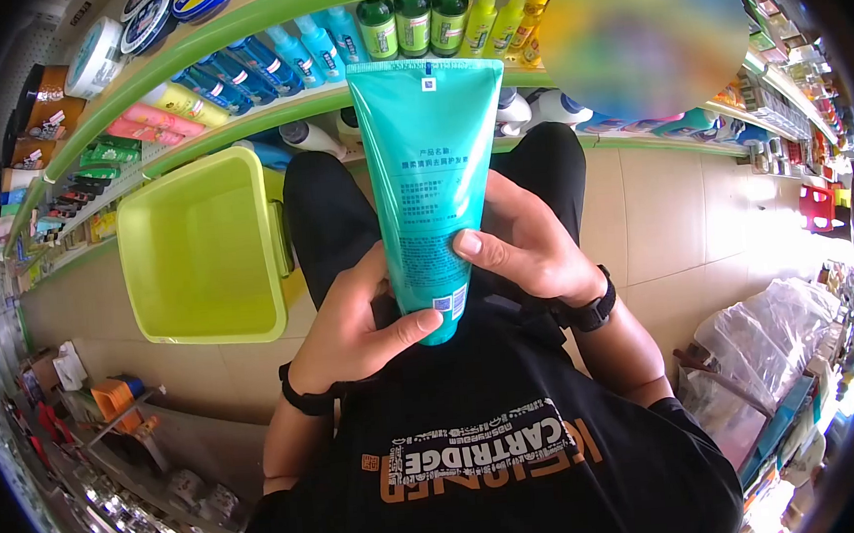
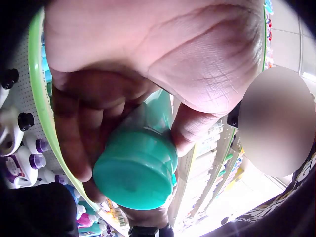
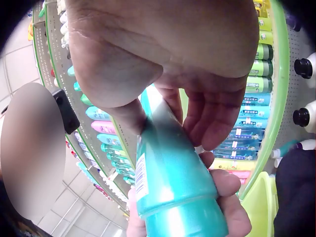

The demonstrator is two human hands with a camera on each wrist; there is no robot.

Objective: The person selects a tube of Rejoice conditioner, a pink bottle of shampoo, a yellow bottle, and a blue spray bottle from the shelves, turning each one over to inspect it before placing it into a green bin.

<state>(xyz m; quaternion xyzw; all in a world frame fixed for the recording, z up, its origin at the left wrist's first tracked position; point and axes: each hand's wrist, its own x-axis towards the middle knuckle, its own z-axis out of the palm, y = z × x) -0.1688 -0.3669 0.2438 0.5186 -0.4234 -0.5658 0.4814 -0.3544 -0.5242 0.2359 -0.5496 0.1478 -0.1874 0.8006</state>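
A teal squeeze tube (image 1: 429, 157) with printed text and a small code label stands cap-down in front of the person's chest in the head view. The left hand (image 1: 357, 321) grips its lower end, thumb on the front near the cap. Higher up, the right hand (image 1: 534, 244) holds the right side, thumb pressed on the printed face and fingers behind. The left wrist view shows the cap's flat end (image 2: 133, 182) below the left hand (image 2: 118, 98). In the right wrist view the tube (image 3: 173, 168) narrows toward the right hand (image 3: 163, 69), with the other hand's fingers around its lower part.
An empty yellow-green bin (image 1: 198, 248) stands on the tiled floor at the left. Ahead, a green-edged shelf (image 1: 320, 7) holds rows of bottles and tubes. Clear plastic wrapping (image 1: 768, 332) lies at the right. More stocked shelving lines both sides.
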